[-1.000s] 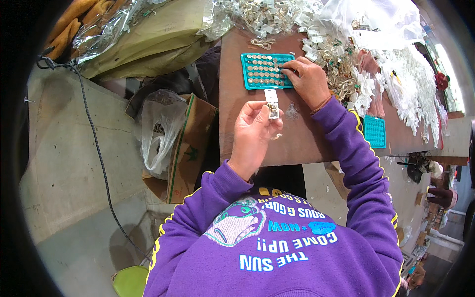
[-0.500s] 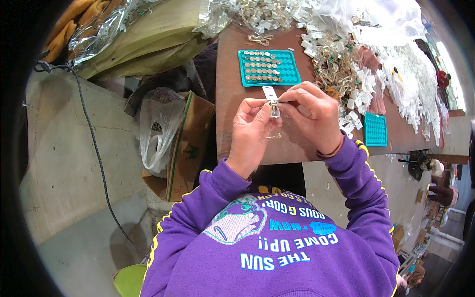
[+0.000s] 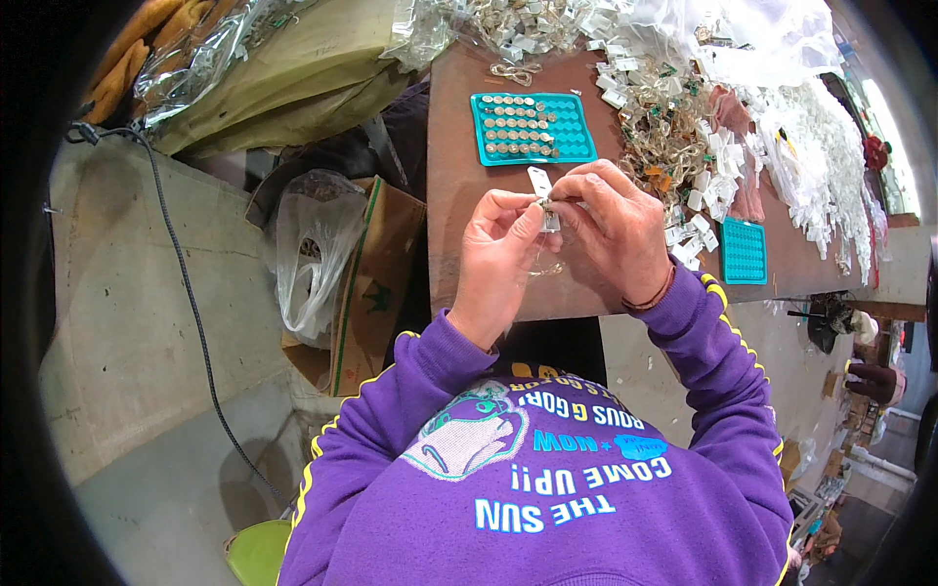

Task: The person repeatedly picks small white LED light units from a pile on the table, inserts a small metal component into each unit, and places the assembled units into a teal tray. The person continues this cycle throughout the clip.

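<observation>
Between my hands is a small clear plastic case with a white hang tab [image 3: 538, 180], held above the table's front edge. My left hand [image 3: 495, 251] pinches it from the left between thumb and fingers. From the other side my right hand [image 3: 618, 227] has its thumb and fingertips closed at the top of the case, on something too small to make out. A thin pale cord dangles below the case. Just beyond lies a teal tray [image 3: 576, 132] with rows of small round silvery pieces on its left part.
Heaps of white tags and tangled cords [image 3: 674, 137] cover the table's right and far side. A second teal tray [image 3: 744, 252] lies at the right edge. Left of the brown table [image 3: 459, 210] stand a cardboard box [image 3: 376, 283] and a plastic bag [image 3: 318, 249].
Both hands stay together at the case. The white hang tab has tilted slightly, and my right fingers have shifted a little at the top of the case.
</observation>
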Demonstrator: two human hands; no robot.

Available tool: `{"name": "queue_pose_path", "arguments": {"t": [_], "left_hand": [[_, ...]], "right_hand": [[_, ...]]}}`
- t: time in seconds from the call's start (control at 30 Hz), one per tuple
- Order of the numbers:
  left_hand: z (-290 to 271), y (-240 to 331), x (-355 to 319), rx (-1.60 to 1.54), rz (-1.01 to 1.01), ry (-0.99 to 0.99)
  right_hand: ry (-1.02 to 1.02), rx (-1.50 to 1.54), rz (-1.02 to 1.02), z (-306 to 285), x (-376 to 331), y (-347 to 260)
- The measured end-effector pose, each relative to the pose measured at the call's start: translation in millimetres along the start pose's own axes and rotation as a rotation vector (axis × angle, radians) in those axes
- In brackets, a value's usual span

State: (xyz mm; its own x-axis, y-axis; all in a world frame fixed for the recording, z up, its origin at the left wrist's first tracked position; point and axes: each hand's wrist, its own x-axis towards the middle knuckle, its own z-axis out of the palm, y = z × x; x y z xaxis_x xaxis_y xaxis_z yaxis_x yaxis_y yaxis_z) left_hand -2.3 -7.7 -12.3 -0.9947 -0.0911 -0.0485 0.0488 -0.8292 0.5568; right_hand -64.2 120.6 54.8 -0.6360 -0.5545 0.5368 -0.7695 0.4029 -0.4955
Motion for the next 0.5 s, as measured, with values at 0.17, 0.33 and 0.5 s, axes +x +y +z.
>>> {"name": "queue_pose_path", "arguments": {"t": [0.17,0.33,0.5], "left_hand": [[1,0,-1,-0.009,-0.010,0.033],[0,0,0,-0.082,-0.012,0.046],[-3,-3,2,-0.067,-0.001,0.068]], "right_hand": [[-0.144,0.189,0.239,-5,3,2],[0.010,0.013,0.063,7,-12,-4],[0.142,-0.027,0.003,22,-26,-1]]}}
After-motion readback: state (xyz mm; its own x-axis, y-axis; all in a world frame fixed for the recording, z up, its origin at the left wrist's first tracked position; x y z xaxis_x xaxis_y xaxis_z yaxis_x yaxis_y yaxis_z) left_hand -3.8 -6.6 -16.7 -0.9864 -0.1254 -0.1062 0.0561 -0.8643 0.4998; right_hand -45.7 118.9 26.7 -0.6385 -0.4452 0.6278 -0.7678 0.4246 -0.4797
